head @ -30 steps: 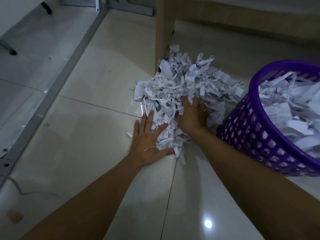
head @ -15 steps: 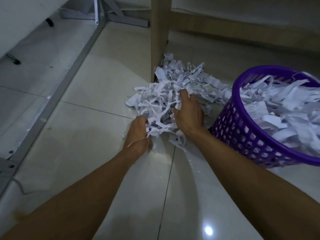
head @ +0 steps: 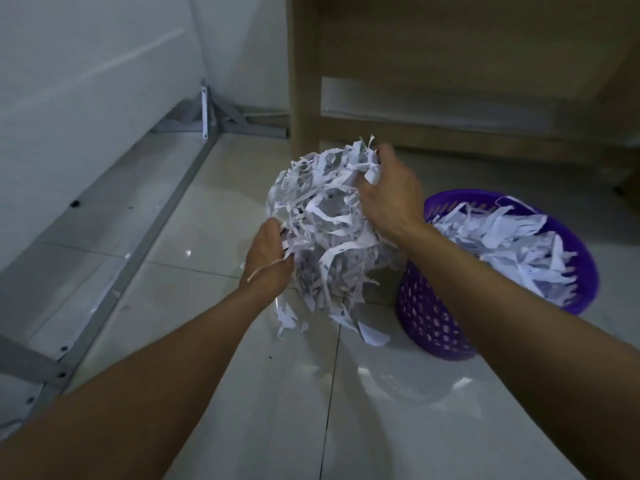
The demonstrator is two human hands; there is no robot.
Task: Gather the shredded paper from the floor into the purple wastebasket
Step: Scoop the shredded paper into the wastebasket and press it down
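Left hand [head: 268,261] and right hand [head: 388,195] clutching loose shredded paper [head: 322,223] left of purple wastebasket [head: 429,317], fingers curling around clump; dangling strips risking dropping to floor [head: 381,427].

Print on the shredded paper [head: 329,233] is illegible.

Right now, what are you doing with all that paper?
A person is cleaning up shredded paper. Both hands, the left hand and the right hand, grip a big clump of shredded paper held up above the tiled floor. The purple wastebasket stands just to the right, already holding lots of strips. A few loose scraps lie on the floor under the clump.
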